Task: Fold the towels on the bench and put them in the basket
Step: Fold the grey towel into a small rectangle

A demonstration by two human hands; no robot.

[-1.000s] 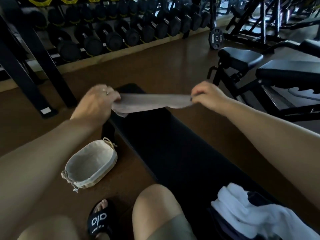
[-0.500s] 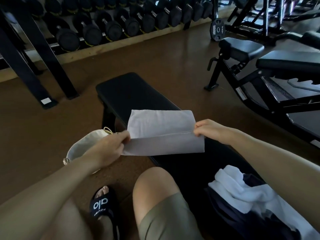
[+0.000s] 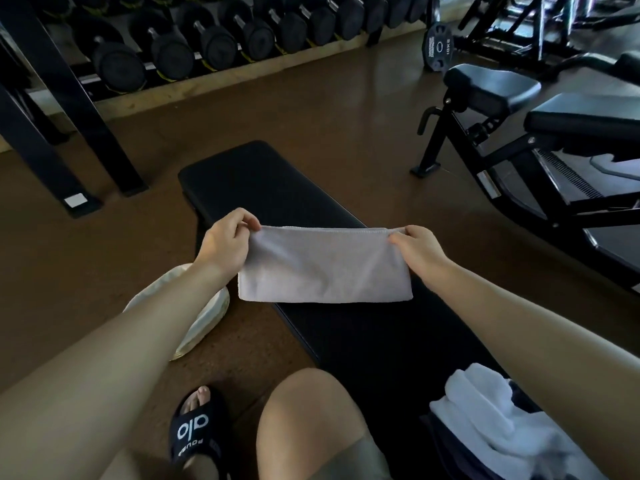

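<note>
A grey towel (image 3: pixel 325 266), folded in half, lies flat across the black bench (image 3: pixel 277 192). My left hand (image 3: pixel 227 244) pinches its far left corner, and my right hand (image 3: pixel 417 245) pinches its far right corner. The cream basket (image 3: pixel 207 317) stands on the floor to the left of the bench, mostly hidden under my left forearm. A crumpled white towel (image 3: pixel 491 414) lies with a dark cloth on the near end of the bench at the lower right.
A dumbbell rack (image 3: pixel 194 46) runs along the back wall. Another black bench and machine frame (image 3: pixel 519 140) stand on the right. My knee (image 3: pixel 311 420) and my sandalled foot (image 3: pixel 197 431) are at the bottom, beside the bench.
The towel, held stretched in the air a second ago, has been folded in half and laid on the bench. Both hands moved to its far corners.
</note>
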